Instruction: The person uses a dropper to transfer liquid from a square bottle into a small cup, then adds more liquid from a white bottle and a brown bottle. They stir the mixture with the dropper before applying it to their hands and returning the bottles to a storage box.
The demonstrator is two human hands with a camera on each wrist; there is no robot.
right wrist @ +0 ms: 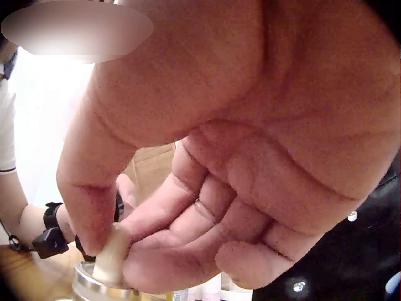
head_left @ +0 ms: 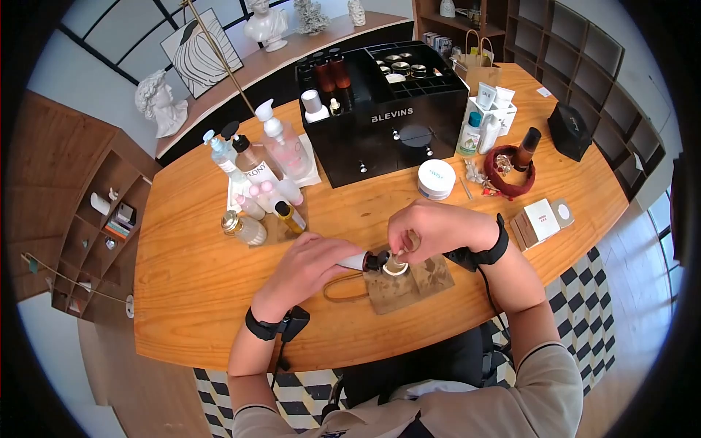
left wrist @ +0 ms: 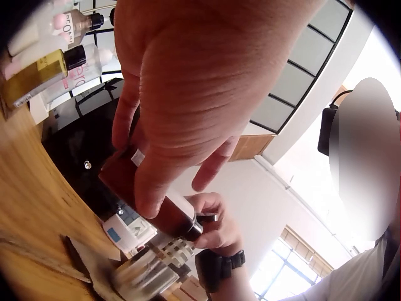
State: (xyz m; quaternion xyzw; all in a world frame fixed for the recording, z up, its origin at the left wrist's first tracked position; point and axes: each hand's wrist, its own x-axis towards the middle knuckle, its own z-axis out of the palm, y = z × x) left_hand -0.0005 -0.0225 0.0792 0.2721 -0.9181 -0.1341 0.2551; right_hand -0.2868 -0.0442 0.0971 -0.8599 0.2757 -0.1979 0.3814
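Observation:
My left hand [head_left: 303, 266] holds a dark amber bottle [left wrist: 163, 204] with a white label, tilted sideways. Its black neck [head_left: 375, 260] points at a small clear glass cup [head_left: 395, 267] with a pale rim. In the right wrist view, thumb and fingertips of my right hand [right wrist: 207, 188] pinch a small cream-coloured piece [right wrist: 111, 256] right over a shiny rim [right wrist: 84, 276]; what the piece is I cannot tell. From the head, the right hand [head_left: 423, 226] covers part of the cup. Beneath both hands lies a flattened brown paper bag [head_left: 409, 290] with a looped handle [head_left: 342, 298].
Pump bottles [head_left: 281, 150] and small bottles stand at the left, beside a ribbed jar [head_left: 244, 229]. A black cosmetics case [head_left: 350, 153] fills the back. Toward the right are a white round jar [head_left: 437, 179], a dark red ring-shaped holder [head_left: 520, 191] and a white box [head_left: 537, 223].

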